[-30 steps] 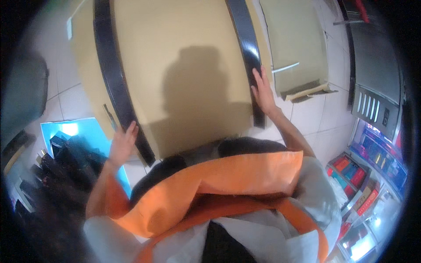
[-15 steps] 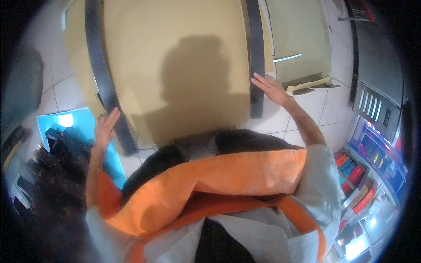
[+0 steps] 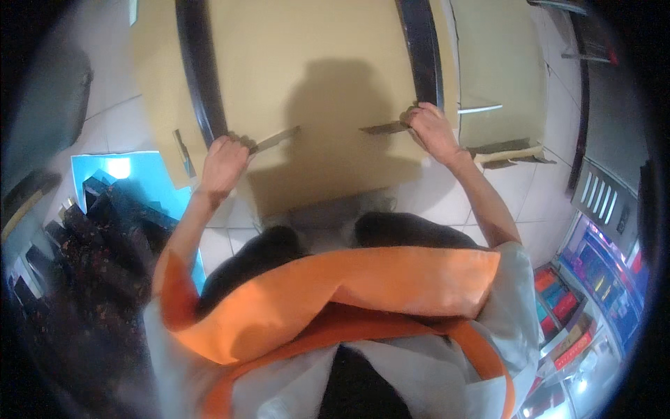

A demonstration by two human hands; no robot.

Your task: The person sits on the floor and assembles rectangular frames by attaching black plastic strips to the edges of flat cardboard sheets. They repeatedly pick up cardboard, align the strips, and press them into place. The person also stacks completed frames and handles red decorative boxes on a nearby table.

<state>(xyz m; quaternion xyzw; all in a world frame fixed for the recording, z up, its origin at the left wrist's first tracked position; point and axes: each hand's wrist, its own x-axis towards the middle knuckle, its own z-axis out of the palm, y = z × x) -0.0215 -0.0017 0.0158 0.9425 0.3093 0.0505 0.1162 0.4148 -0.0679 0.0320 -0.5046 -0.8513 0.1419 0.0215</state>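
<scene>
Two long dark strips lie lengthwise over a large tan sheet (image 3: 314,42) on the floor. My left hand (image 3: 225,166) is closed round the near end of the left dark strip (image 3: 199,66). On the other side, my right hand (image 3: 434,133) grips the near end of the right dark strip (image 3: 421,52). A narrow brown tapered shape (image 3: 278,137) juts inward from the left fist, and a similar brown shape (image 3: 384,128) from the right one. I cannot tell whether these are bent strip ends or shadows. My shadow falls on the sheet's middle.
Left, a pile of dark pieces (image 3: 112,244) rests partly on a bright blue sheet (image 3: 150,185). A greenish sheet (image 3: 499,70) with a torn near edge lies right, on white floor tiles (image 3: 447,195). Farther right stand a grey slotted panel (image 3: 600,192) and several coloured boxes (image 3: 558,300).
Both hands, earlier resting on the strips with fingers extended, have closed round their near ends. The strips no longer extend toward me past my hands. The view has shifted slightly.
</scene>
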